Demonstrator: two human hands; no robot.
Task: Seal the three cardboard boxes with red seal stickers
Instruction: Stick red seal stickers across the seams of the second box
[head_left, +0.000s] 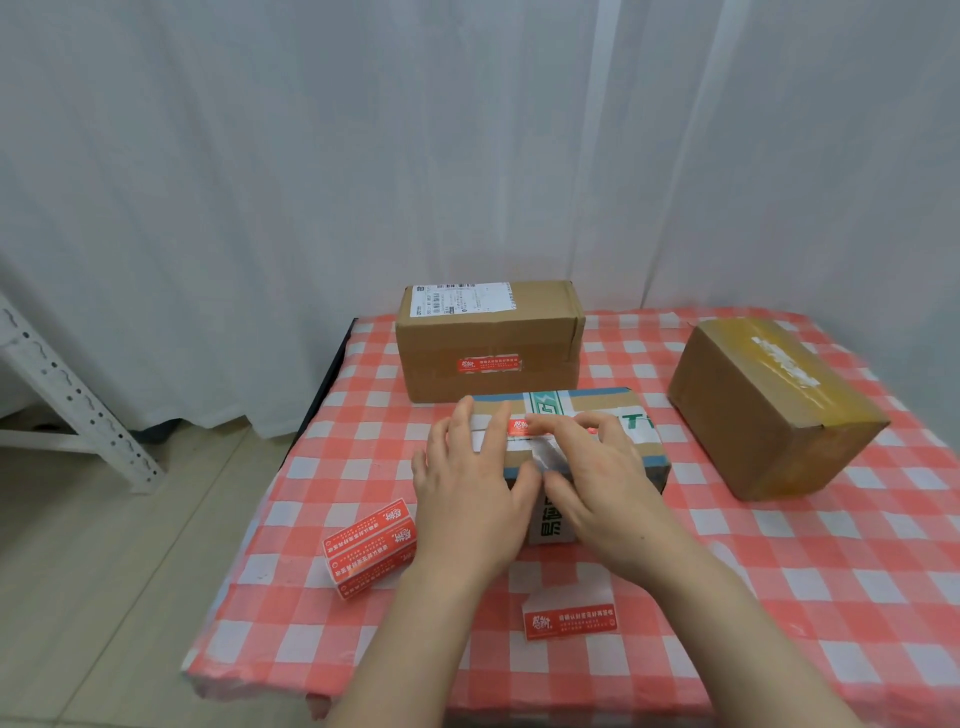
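A small cardboard box (597, 410) with blue edges and green tape lies in the middle of the table. A red seal sticker (524, 427) lies across its top seam. My left hand (467, 483) rests flat on the box's left part, fingers straight. My right hand (597, 478) presses on the sticker with straight fingers. Behind stands a larger brown box (488, 332) bearing a red seal sticker (488, 364) on its front. A third box (769, 405) with yellow tape sits at the right.
A stack of red stickers (369, 545) lies left of my left wrist. One loose sticker on backing paper (571, 618) lies between my forearms. A red-checked cloth (779, 571) covers the table. A white metal rack (67, 395) stands at the left; a white curtain hangs behind.
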